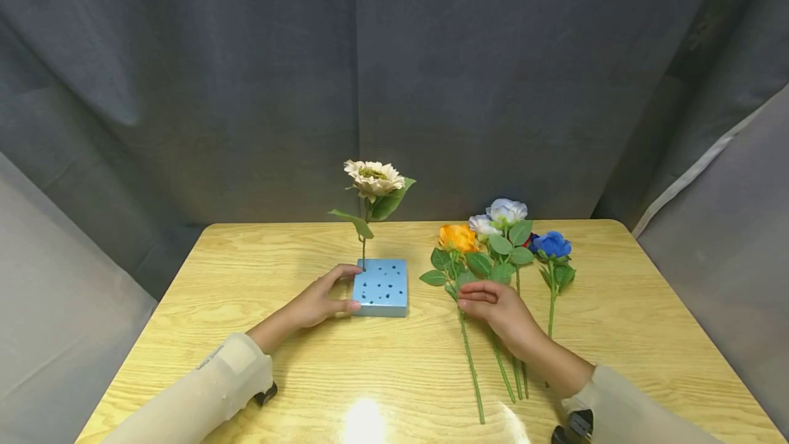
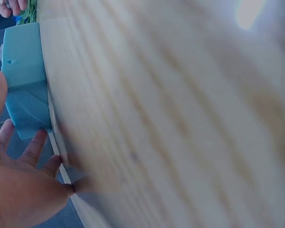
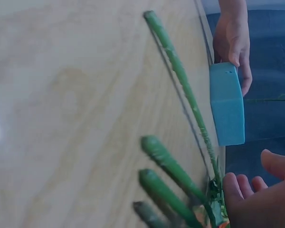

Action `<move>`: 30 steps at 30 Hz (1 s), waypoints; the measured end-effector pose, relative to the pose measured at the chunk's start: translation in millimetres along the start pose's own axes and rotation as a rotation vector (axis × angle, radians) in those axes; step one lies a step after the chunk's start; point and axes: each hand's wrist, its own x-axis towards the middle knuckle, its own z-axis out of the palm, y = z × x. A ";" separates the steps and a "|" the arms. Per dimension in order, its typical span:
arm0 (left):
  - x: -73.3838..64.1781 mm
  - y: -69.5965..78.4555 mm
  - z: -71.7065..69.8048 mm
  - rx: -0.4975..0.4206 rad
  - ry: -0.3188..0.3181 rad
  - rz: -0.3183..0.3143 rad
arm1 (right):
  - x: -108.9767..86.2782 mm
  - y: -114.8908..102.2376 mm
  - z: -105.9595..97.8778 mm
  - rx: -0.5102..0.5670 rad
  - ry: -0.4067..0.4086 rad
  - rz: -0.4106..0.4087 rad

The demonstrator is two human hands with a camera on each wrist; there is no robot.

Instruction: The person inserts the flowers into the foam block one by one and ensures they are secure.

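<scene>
A light blue foam block [image 1: 394, 278] with several holes in its top sits on the table. My left hand [image 1: 317, 301] grips its left side, thumb at the front corner and fingers toward the back. From a hole near the block's back left corner rises a cream sunflower [image 1: 374, 180] with green leaves, standing upright. To the right, an orange rose [image 1: 459, 238] lies with its long green stem toward me. My right hand [image 1: 508, 317] is over the upper stem, fingertips right beside it. In the right wrist view, the thumb stands apart from that hand's fingers [image 3: 232, 187].
Beside the orange rose lie pale lilac-white roses [image 1: 507, 211], a mostly hidden dark red flower [image 1: 529, 240] and a blue rose [image 1: 551, 244], stems toward me. Grey curtains [image 1: 246, 88] hang behind the wooden table [image 1: 246, 259] and at its sides.
</scene>
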 end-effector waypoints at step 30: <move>-0.1 2.9 0.4 0.007 -0.014 0.002 | -36.3 8.7 11.7 -0.234 0.122 0.053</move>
